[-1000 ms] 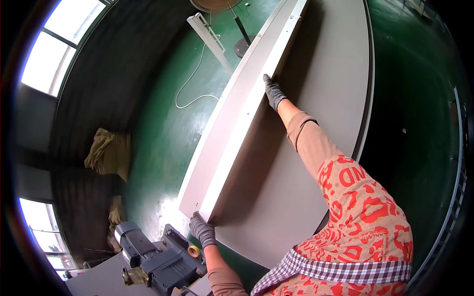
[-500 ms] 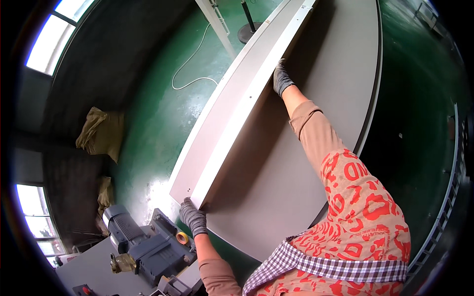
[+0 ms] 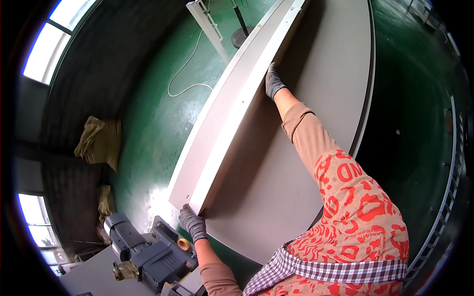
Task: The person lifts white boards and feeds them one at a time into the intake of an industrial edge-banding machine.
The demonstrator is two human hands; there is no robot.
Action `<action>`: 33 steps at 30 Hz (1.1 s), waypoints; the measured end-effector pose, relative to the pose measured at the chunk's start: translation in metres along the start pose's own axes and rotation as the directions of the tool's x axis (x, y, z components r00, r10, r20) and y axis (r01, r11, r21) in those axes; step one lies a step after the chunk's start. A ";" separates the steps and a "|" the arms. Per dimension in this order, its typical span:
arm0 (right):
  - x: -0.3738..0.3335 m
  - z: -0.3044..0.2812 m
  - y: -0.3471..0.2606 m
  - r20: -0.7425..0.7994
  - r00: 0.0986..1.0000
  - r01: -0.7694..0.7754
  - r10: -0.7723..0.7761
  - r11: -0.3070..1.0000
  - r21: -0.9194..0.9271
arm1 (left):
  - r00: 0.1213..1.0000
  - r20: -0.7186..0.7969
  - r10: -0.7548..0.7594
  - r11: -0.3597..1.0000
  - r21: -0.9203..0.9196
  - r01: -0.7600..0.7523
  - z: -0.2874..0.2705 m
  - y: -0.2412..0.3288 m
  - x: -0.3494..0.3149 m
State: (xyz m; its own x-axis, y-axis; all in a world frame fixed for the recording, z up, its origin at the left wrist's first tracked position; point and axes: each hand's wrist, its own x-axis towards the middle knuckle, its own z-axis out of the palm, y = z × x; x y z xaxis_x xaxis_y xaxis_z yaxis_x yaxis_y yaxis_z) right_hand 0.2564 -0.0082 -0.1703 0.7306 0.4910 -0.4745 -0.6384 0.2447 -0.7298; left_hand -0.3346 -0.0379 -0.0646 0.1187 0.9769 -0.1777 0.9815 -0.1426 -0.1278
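A long pale panel (image 3: pixel 217 118) with a bright white raised edge (image 3: pixel 236 117) runs from near left to far right. It lies along the left side of a wide grey tabletop (image 3: pixel 291 163) and casts a shadow on it. My left hand (image 3: pixel 192 223), in a grey striped glove, is closed on the panel's near end, close to two small holes. Farther along, my right hand (image 3: pixel 274 83), gloved too, grips the panel's right side; its fingers are partly hidden.
Left of my left arm stands a dark motor with a gearbox (image 3: pixel 148 256), a yellow tape roll (image 3: pixel 183 244) on it. Tan sacks (image 3: pixel 101 143) lie by the dark wall. A cable (image 3: pixel 185 89) and a white post (image 3: pixel 210 32) stand beyond the panel. A ladder-like rail (image 3: pixel 439 212) is at right.
The view has shifted slightly, so the panel, table and motor sit a little lower and farther left. Both hands keep about the same places on the panel.
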 end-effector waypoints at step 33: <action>-0.005 -0.009 -0.007 0.045 0.945 -0.306 0.325 0.823 0.479 | 0.967 -0.094 0.237 0.960 -0.131 -0.248 0.008 -0.031 0.012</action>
State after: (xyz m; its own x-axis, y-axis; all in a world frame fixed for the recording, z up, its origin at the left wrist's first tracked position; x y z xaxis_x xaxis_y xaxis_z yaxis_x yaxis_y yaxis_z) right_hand 0.2598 -0.0200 -0.1675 0.4718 0.5810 -0.6633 -0.8648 0.4517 -0.2194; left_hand -0.3652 -0.0234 -0.0709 0.3620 0.9256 -0.1102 0.9322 -0.3587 0.0492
